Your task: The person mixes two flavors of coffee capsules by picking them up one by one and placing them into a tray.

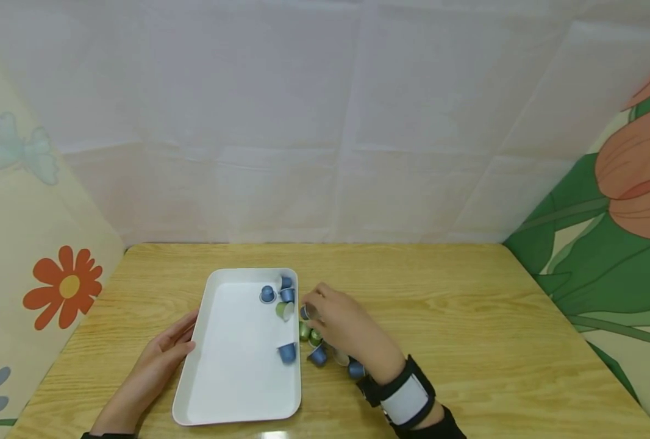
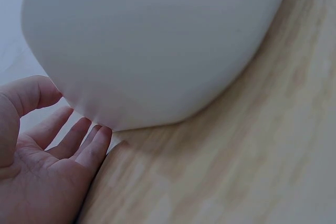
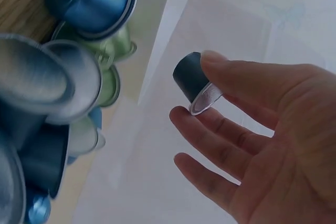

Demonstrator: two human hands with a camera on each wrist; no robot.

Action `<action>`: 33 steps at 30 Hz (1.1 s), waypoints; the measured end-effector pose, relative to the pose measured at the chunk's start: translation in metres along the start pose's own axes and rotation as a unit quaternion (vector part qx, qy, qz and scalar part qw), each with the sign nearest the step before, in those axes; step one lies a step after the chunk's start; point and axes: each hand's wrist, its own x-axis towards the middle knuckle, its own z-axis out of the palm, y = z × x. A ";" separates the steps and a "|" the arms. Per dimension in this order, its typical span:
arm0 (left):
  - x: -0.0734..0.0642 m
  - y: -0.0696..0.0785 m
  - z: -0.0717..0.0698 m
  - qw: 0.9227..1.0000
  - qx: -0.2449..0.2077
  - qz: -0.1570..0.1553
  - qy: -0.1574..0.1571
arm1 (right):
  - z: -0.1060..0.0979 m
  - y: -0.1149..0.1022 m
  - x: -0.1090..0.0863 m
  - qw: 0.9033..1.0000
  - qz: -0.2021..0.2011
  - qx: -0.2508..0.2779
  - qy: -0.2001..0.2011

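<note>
My right hand pinches a dark blue coffee capsule between thumb and fingers, its silvery lid rim facing the palm. In the head view it is just beside the right rim of a white tray. Fingertips and thumb of my left hand touch the outside of the tray's left wall, fingers loosely extended. Inside the tray, along its right side, lie several blue capsules and one green capsule.
Right of the tray, partly under my right hand, is a loose group of capsules, among them a green one and a blue one. A wooden table carries everything. A white sheet hangs behind it.
</note>
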 end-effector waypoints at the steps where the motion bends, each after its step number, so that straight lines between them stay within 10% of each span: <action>1: 0.000 0.000 0.000 1.000 0.001 -0.001 0.000 | 0.002 -0.003 0.002 1.000 -0.002 -0.006 0.000; 33: 0.000 0.002 0.000 1.000 0.006 -0.020 0.005 | 0.036 -0.032 0.020 0.988 -0.042 -0.145 0.036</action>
